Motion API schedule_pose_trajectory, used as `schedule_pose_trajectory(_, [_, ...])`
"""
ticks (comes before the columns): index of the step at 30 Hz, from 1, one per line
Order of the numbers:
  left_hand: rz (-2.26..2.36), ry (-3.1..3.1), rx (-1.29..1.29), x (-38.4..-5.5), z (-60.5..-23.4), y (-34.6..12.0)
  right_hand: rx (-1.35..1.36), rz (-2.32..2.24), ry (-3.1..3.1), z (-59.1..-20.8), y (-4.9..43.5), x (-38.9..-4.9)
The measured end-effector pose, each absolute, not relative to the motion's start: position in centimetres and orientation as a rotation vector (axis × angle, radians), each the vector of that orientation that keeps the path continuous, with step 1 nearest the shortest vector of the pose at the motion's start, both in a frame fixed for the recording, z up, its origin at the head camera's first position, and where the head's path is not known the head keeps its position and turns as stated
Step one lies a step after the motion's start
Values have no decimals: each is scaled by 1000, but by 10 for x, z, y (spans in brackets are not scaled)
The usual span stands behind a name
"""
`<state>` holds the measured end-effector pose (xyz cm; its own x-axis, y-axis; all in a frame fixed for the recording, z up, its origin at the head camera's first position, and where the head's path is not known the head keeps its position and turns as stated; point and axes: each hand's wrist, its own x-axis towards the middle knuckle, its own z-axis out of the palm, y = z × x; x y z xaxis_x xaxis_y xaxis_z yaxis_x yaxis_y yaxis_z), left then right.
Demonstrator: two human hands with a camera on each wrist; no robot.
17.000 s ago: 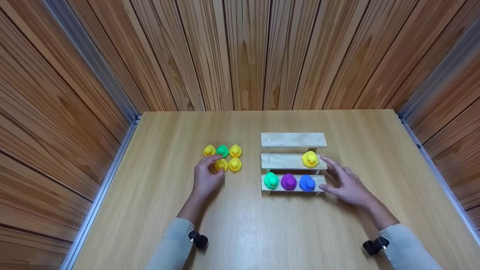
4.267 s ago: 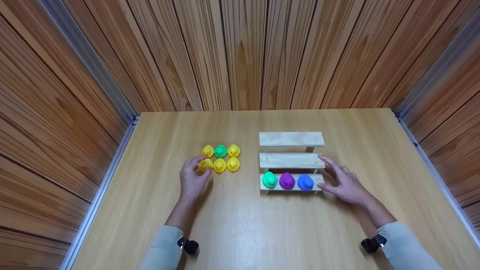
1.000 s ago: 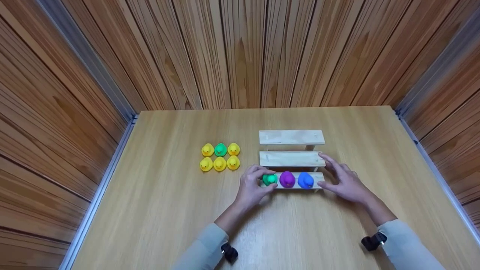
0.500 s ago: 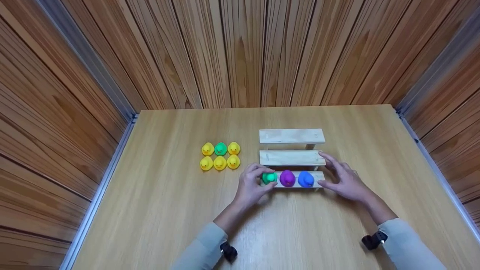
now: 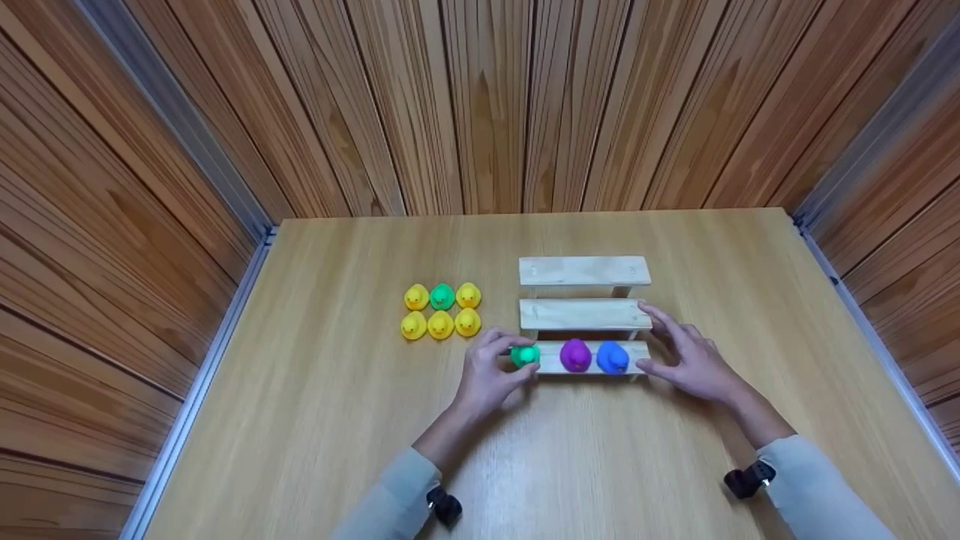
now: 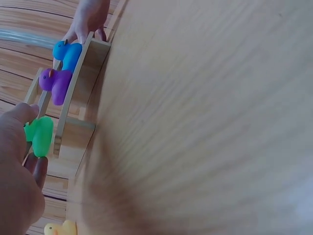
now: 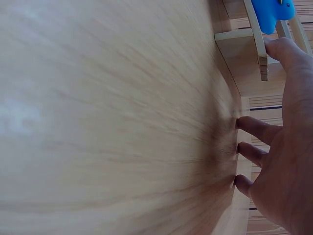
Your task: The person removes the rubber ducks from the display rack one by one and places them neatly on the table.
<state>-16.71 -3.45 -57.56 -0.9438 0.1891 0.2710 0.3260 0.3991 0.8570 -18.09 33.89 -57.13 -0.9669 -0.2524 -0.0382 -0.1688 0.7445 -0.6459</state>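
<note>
My left hand pinches a green rubber duck between thumb and fingers at the left end of the lowest step of a pale wooden three-step rack. In the left wrist view the green duck is held just off that step's end. A purple duck and a blue duck sit on the same step. At the rack's right end is my right hand, fingers spread, thumb at the lowest step and forefinger at the middle one. In the right wrist view, its other fingertips rest on the table.
Left of the rack, yellow ducks and one green duck stand in two rows on the wooden table. Wood-panelled walls close off the back and sides.
Seventeen seconds ago a yellow duck sat on the middle step; by four seconds ago it stood among the others. Since half a second ago, my left hand has shifted the green duck leftward.
</note>
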Motion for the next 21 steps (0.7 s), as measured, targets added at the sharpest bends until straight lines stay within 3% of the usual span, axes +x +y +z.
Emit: schedule_pose_trajectory(21, [-1486,-2482,-391,-164,-580,-76,-357,-1032,2814,-570,340,-180])
